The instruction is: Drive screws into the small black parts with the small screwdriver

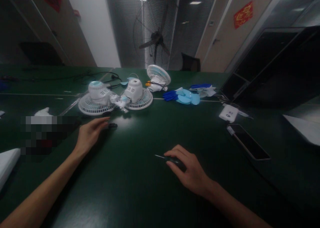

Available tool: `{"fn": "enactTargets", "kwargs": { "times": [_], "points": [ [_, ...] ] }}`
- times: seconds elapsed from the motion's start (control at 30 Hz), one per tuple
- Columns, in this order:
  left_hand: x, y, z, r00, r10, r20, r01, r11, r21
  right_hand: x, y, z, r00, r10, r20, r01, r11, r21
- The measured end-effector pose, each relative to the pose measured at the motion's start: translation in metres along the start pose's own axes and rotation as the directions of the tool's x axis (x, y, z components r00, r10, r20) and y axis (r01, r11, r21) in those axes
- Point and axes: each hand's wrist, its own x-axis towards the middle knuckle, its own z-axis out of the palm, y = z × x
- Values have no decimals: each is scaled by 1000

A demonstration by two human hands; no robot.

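I see a glossy green table (130, 194) filling a dim room, a black screen (272, 67) at 2 o'clock, a caged fan (157, 37) at 12 before a glazed wall (128, 31). Two small white fans (134, 90) lie grille-down between 9 and 10. The red sheet (243, 15) at 1 bears gold characters I can't read; the white box (228, 113) at 3, print too small. At 5, the right hand (189, 169) grips a screwdriver (178, 163). By the left hand's (90, 132) fingertips at 8: a small dark piece (113, 125), grip unclear.
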Motion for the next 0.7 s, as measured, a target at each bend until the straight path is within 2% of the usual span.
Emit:
{"fn": "enactTargets", "kwargs": {
  "times": [0.2, 0.7],
  "points": [
    [-2, 7, 8, 998, -31, 62, 33, 999, -33, -1, 0, 0, 1000, 19, 20, -19, 1000, 0],
    [1, 14, 4, 986, -49, 157, 43, 998, 43, 1, -2, -3, 999, 18, 28, -17, 1000, -11]
  ]
}}
